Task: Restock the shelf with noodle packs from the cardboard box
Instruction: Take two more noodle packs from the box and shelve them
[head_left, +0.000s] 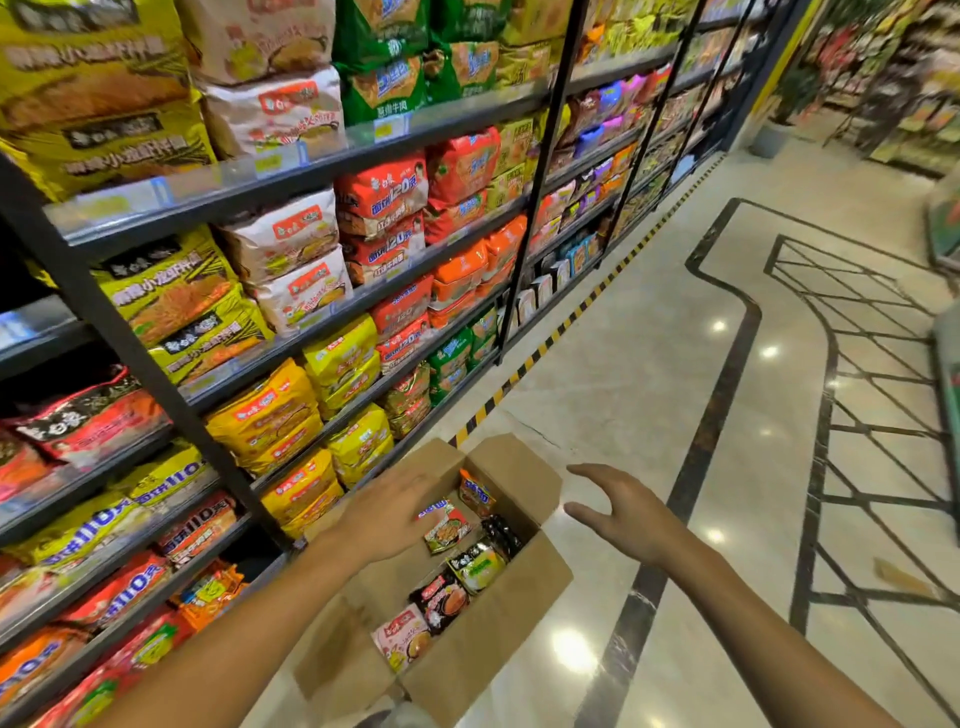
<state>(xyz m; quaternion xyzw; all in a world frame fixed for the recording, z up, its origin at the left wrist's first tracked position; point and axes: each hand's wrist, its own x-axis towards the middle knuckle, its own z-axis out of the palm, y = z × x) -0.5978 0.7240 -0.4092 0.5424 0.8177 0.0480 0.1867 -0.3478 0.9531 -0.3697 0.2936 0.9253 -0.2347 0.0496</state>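
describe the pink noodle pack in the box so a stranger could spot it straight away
Find the open cardboard box on the floor beside the shelves. Noodle packs stand in a row inside; the pink pack is at the end nearest the camera, beside a black pack. It is the only pale pink one.

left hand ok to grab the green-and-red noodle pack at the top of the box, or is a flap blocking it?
Probably yes. The left hand is open above the cardboard box, fingertips right by the green-and-red pack. The flaps are folded outward, and nothing lies on top of the pack. The right hand is off to the side.
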